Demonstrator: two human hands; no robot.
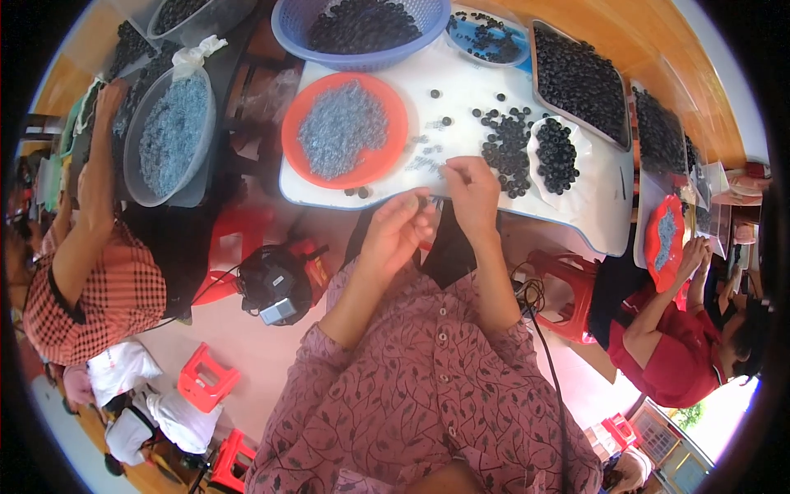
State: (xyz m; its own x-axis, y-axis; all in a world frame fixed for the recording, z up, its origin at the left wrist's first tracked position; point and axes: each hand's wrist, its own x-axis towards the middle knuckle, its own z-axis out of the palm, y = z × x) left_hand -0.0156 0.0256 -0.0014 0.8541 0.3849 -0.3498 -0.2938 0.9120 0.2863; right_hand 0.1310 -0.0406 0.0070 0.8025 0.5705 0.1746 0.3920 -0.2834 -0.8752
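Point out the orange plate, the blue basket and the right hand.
orange plate [387,160]: head view, bare rim at right.
blue basket [362,59]: head view, front wall.
right hand [471,191]: head view, back of hand.

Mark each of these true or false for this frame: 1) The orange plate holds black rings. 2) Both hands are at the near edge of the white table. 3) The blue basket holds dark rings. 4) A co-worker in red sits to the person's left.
1) False: the orange plate holds small grey pieces.
2) True: the left hand and right hand are together at the edge of the white table.
3) True: the blue basket is filled with dark rings.
4) False: the co-worker in red sits to the person's right.
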